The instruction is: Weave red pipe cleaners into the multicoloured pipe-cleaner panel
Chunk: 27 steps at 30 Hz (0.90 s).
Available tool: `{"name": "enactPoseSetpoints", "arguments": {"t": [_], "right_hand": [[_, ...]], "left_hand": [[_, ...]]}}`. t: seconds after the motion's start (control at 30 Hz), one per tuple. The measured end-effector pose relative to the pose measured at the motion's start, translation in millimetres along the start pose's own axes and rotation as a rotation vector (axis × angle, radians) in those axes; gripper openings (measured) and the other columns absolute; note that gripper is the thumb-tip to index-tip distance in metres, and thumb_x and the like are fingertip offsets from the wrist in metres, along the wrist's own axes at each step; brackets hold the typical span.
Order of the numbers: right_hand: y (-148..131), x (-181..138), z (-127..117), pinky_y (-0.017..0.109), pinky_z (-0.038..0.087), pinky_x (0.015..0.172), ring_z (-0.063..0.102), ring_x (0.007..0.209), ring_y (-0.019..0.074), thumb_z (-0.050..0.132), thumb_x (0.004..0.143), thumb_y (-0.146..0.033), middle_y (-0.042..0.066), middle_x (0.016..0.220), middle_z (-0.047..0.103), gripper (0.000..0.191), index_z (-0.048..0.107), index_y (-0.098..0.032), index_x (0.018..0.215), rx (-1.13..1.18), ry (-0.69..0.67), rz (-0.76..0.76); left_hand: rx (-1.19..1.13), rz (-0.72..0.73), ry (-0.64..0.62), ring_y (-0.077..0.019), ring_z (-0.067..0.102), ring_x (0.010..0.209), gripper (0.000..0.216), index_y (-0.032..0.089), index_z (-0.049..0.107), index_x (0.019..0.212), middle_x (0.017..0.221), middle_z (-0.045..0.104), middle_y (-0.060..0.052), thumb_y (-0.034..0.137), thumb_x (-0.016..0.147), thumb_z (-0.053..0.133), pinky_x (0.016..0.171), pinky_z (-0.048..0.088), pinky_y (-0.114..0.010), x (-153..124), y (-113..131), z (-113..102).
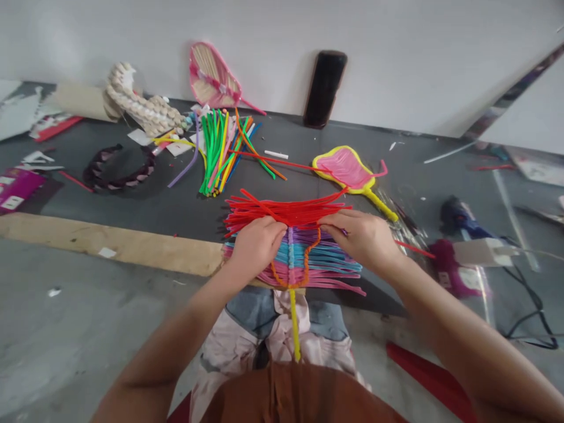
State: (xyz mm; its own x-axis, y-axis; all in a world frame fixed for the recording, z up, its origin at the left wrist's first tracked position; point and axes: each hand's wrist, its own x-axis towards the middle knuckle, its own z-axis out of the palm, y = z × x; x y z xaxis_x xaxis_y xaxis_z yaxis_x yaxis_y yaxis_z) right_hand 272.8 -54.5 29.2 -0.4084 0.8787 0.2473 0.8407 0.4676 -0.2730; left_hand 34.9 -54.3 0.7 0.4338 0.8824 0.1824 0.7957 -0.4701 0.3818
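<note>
A row of pipe cleaners lies crosswise in front of me, with blue ones (337, 263), pink ones (341, 283) and a thick band of red pipe cleaners (295, 211) along the far side. A braided lilac-blue-pink spine (291, 252) crosses their middle and leads to a yellow wrapped stem (295, 326) pointing at my lap. Around the spine curves a twisted orange pipe cleaner (307, 258), its left part hidden under my hand. My left hand (259, 245) pinches at the red band's near edge. Opposite it, my right hand (363, 238) pinches beside the orange pipe cleaner's upper end.
Behind lie a bundle of mixed pipe cleaners (215, 153), a pink fan with yellow edging (346, 167) and a dark braided headband (117, 170). A phone (325, 88) and a pink-edged fan (214, 76) lean on the wall. A glue gun (462, 217) and white adapter (480, 252) are at right.
</note>
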Motion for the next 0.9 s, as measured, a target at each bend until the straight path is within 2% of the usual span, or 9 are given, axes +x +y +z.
{"name": "enactPoseSetpoints", "arguments": {"t": [0.3, 0.6, 0.9], "right_hand": [[4, 7, 17, 0.025, 0.045, 0.072, 0.066, 0.083, 0.0166, 0.051, 0.096, -0.03, 0.003, 0.091, 0.074, 0.024, 0.074, -0.023, 0.098, -0.012, -0.106, -0.039], [-2, 11, 11, 0.025, 0.042, 0.07, 0.063, 0.086, 0.016, 0.047, 0.096, -0.02, 0.004, 0.093, 0.072, 0.025, 0.072, -0.022, 0.095, -0.089, -0.121, -0.079], [-10, 17, 16, 0.029, 0.036, 0.066, 0.06, 0.08, 0.017, 0.049, 0.095, -0.022, 0.005, 0.087, 0.07, 0.023, 0.071, -0.019, 0.092, -0.171, -0.174, -0.097]], "left_hand": [[0.009, -0.076, -0.024, -0.0198, 0.065, 0.086, 0.016, 0.021, 0.072, 0.096, 0.091, 0.071, -0.003, 0.024, 0.093, 0.056, 0.074, 0.047, -0.029, 3, 4, 0], [-0.02, -0.073, -0.01, -0.0188, 0.065, 0.084, 0.015, 0.02, 0.072, 0.096, 0.088, 0.07, -0.003, 0.023, 0.093, 0.057, 0.073, 0.047, -0.029, 3, 2, 1], [-0.008, -0.072, 0.045, -0.0202, 0.065, 0.087, 0.016, 0.02, 0.074, 0.096, 0.088, 0.069, -0.004, 0.025, 0.093, 0.059, 0.078, 0.048, -0.031, 1, 1, 6]]}}
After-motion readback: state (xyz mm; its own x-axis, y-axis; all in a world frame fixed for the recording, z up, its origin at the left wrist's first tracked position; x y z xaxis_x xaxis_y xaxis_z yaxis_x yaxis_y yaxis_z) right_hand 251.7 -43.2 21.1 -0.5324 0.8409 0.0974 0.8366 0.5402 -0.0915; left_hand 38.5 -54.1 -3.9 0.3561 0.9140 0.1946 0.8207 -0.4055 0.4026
